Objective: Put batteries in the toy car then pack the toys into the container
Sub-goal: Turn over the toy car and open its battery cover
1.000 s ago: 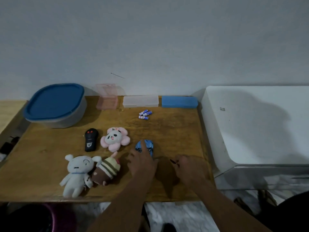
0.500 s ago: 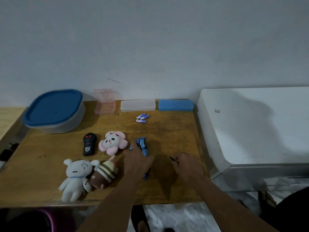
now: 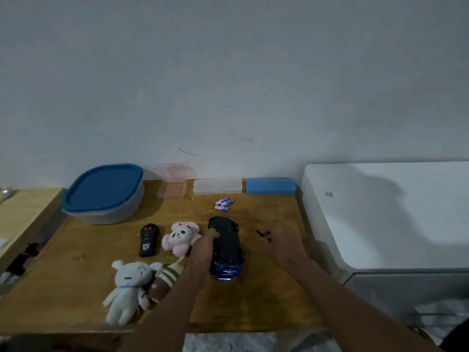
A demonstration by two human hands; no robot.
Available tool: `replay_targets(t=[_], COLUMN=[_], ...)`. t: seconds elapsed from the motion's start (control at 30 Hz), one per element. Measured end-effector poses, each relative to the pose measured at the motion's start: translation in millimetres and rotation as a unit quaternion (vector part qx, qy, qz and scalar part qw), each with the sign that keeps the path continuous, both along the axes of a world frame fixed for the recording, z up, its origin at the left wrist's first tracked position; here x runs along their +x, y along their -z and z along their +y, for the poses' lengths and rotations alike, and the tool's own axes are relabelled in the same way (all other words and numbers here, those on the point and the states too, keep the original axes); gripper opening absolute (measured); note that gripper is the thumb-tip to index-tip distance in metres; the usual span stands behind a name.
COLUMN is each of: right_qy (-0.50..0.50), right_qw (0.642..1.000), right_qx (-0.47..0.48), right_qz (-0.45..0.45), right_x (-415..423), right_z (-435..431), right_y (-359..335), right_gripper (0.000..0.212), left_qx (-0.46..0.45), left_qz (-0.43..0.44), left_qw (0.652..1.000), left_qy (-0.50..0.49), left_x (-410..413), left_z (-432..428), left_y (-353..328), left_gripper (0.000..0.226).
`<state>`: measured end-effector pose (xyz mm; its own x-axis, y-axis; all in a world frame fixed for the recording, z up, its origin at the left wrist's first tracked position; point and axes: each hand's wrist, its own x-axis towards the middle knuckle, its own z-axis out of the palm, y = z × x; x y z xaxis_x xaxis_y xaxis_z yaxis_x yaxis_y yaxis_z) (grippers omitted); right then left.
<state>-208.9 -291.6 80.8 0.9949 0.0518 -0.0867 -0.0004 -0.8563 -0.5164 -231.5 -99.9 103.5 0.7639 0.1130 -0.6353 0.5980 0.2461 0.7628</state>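
Left hand [image 3: 203, 252]: I grip the car [image 3: 227, 247] along its 9 o'clock side, dark underside seemingly up, so the battery hatch faces me.
Right hand [image 3: 281, 247]: at the car's 3 o'clock, apart from it, pinching a small black tool [image 3: 261, 233], probably for the hatch.
Batteries [image 3: 223, 204]: loose at the car's 12 o'clock, within reach.
Container [image 3: 111, 216]: far at 10 o'clock, lid [image 3: 101, 186] on; packing waits.
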Motion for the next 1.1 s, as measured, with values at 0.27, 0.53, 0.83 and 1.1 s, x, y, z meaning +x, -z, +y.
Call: replay_targets(t=[0.27, 0.53, 0.83, 1.1], right_qy=[0.088, 0.2, 0.226, 0.16], right_qw=[0.995, 0.97, 0.937, 0.92], right_qx=[0.017, 0.12, 0.243, 0.322], right_qz=[-0.049, -0.066, -0.11, -0.156], right_x=[12, 5, 3, 5], right_z=[12, 44, 75, 86], right_y=[-22, -40, -62, -73], right_gripper=[0.02, 0.011, 0.026, 0.026], left_qx=[-0.068, -0.077, -0.073, -0.071], left_qz=[-0.007, -0.117, -0.168, -0.217], left_qw=[0.992, 0.959, 0.916, 0.912], left_qy=[0.104, 0.245, 0.358, 0.34], left_x=[22, 35, 37, 39], left_z=[23, 48, 66, 69], left_y=[3, 11, 23, 14], left_gripper=[0.034, 0.072, 0.122, 0.117])
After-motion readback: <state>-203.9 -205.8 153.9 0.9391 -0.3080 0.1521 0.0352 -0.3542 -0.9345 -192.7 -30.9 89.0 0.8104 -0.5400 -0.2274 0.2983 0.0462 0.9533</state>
